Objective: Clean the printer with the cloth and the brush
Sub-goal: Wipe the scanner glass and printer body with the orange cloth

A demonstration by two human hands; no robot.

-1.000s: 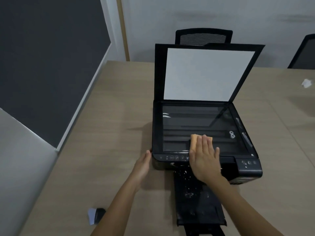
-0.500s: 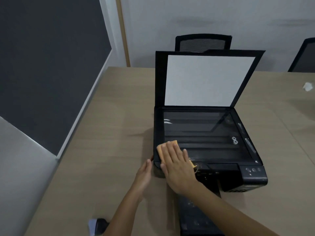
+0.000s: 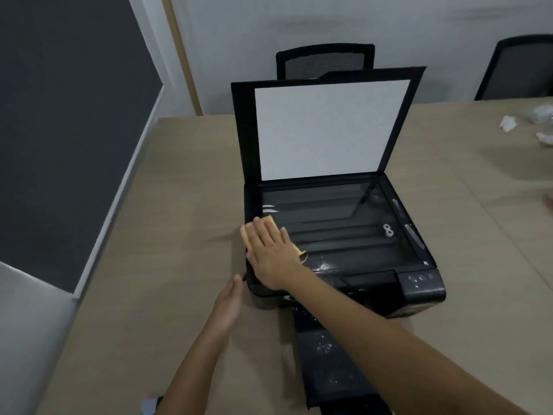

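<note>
A black printer (image 3: 419, 289) stands on the wooden table with its scanner lid (image 3: 329, 130) raised upright, white backing facing me. My right hand (image 3: 270, 253) lies flat on an orange cloth (image 3: 248, 232), pressing it against the near left corner of the scanner glass (image 3: 344, 229). Only the cloth's edges show around my fingers. My left hand (image 3: 229, 304) rests on the table against the printer's front left corner, fingers together, holding nothing. The output tray (image 3: 326, 354) sticks out toward me, speckled with white dust. No brush can be made out.
The table (image 3: 167, 235) runs along a dark partition on the left. Two black chairs (image 3: 324, 59) stand behind it. Crumpled white scraps (image 3: 508, 122) lie at the far right. A small dark and white object (image 3: 151, 405) sits at the table's near edge.
My right hand slid the cloth from the front middle of the glass to its near left corner. My left hand stayed at the printer's corner. The view shifted slightly.
</note>
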